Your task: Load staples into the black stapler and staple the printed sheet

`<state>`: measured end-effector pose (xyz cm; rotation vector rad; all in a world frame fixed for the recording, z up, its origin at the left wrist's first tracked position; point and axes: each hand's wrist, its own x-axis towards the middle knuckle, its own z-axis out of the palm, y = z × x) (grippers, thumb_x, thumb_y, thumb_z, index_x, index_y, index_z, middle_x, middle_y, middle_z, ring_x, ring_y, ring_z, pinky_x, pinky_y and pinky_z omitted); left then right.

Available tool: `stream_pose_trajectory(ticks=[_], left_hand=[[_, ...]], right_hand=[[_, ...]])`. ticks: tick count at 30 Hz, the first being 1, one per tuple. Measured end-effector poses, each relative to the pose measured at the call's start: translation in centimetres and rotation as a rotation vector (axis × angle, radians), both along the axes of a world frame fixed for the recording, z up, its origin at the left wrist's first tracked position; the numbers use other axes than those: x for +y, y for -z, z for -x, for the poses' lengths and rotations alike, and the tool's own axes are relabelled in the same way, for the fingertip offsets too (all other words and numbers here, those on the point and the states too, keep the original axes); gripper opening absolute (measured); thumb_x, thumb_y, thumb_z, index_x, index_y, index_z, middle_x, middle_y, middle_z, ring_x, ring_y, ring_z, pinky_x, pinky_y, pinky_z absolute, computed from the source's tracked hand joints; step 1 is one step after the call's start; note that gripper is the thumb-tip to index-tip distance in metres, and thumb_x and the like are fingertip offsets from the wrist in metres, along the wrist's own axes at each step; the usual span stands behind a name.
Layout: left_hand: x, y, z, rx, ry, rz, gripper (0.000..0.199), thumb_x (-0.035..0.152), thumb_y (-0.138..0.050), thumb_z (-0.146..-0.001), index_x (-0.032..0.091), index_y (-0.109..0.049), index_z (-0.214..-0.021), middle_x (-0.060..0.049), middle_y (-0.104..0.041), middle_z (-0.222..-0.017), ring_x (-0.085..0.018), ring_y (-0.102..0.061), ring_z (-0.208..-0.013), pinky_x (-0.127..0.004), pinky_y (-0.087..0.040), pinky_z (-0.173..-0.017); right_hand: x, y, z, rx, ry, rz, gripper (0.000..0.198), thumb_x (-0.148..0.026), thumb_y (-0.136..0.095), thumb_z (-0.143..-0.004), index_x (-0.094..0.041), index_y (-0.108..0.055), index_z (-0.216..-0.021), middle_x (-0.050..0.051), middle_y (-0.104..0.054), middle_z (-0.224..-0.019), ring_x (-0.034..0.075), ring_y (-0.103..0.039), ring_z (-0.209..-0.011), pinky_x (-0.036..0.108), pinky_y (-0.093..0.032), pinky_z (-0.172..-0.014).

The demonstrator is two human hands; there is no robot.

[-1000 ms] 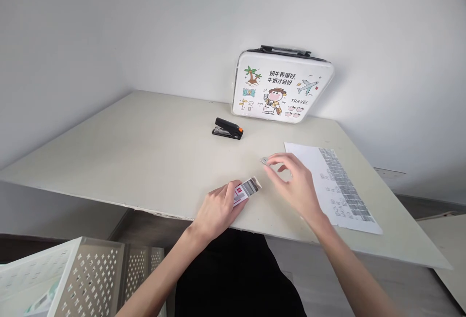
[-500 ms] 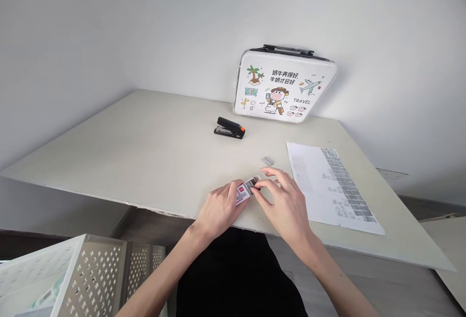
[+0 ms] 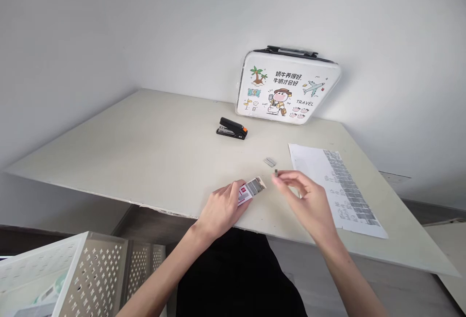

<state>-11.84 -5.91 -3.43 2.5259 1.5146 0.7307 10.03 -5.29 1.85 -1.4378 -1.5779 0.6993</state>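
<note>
My left hand (image 3: 221, 210) is wrapped around a small white and red staple box (image 3: 244, 194) above the table's front edge. The box's end faces right and stands open, showing grey rows of staples (image 3: 255, 186) inside. To the right of it, my right hand (image 3: 309, 203) pinches a short strip of staples (image 3: 275, 173) between thumb and forefinger, clear of the box. A grey piece of staple strip (image 3: 270, 162) lies on the table just beyond the two hands. Farther back rests a black stapler (image 3: 232, 128) with an orange button, apart from both hands.
A white case (image 3: 287, 89) with cartoon prints leans against the wall at the table's back. On the right lies a printed sheet of paper (image 3: 309, 161), partly behind my right hand. White perforated baskets (image 3: 96, 273) stand below at the lower left, beside the table (image 3: 145, 147).
My right hand has drawn away from the box's open end to the right, with a short strip of staples in its fingertips. My left hand keeps hold of the box.
</note>
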Motion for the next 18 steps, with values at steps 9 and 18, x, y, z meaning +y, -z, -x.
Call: stream_pose_trajectory(ticks=[9, 18], left_hand=[[0.0, -0.2, 0.0, 0.017, -0.004, 0.035, 0.028, 0.035, -0.048, -0.105, 0.022, -0.038, -0.127, -0.007, -0.074, -0.108, -0.025, -0.075, -0.08, -0.033, -0.052, -0.057], [0.2, 0.0, 0.2, -0.018, 0.04, 0.069, 0.031, 0.036, -0.05, -0.105, 0.023, -0.037, -0.13, -0.007, -0.073, -0.11, -0.025, -0.075, -0.084, -0.034, -0.054, -0.062]], right_hand=[[6.9, 5.1, -2.1, -0.566, 0.012, -0.133, 0.022, -0.04, -0.055, -0.098, -0.025, -0.066, -0.109, 0.005, -0.078, -0.103, 0.025, -0.073, -0.086, 0.035, -0.051, -0.068], [0.1, 1.7, -0.1, -0.105, -0.161, 0.02, 0.039, -0.049, -0.046, -0.106, -0.027, -0.07, -0.128, 0.007, -0.072, -0.13, 0.026, -0.072, -0.11, 0.028, -0.059, -0.063]])
